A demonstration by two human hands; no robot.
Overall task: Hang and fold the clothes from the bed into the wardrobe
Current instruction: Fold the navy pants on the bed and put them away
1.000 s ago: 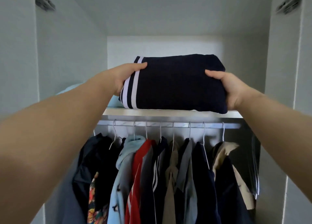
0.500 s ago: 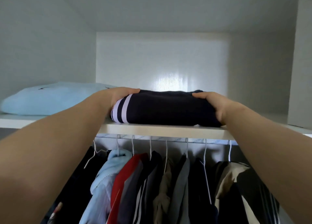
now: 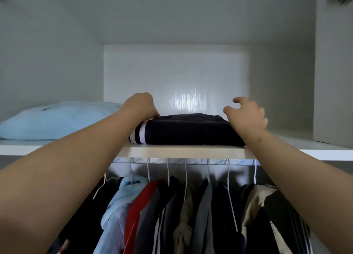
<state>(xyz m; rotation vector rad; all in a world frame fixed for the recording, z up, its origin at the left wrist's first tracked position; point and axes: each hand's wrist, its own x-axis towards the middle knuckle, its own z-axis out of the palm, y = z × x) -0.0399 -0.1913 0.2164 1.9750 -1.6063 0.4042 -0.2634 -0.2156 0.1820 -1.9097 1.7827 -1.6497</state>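
A folded navy garment with white stripes (image 3: 187, 130) lies flat on the wardrobe's top shelf (image 3: 183, 152), close to the front edge. My left hand (image 3: 141, 105) sits at its back left corner, knuckles up and fingers curled down; what the fingertips touch is hidden. My right hand (image 3: 245, 114) hovers at the garment's right end with loosely spread fingers and holds nothing.
A folded light blue garment (image 3: 55, 120) lies on the same shelf to the left. Below the shelf, a rail (image 3: 183, 161) carries several hung clothes on white hangers. The shelf's back wall and right side wall stand behind and beside the navy garment.
The navy garment went from being held up to lying on the shelf. My right hand has let go and lifted off; my left hand slid back toward the rear corner.
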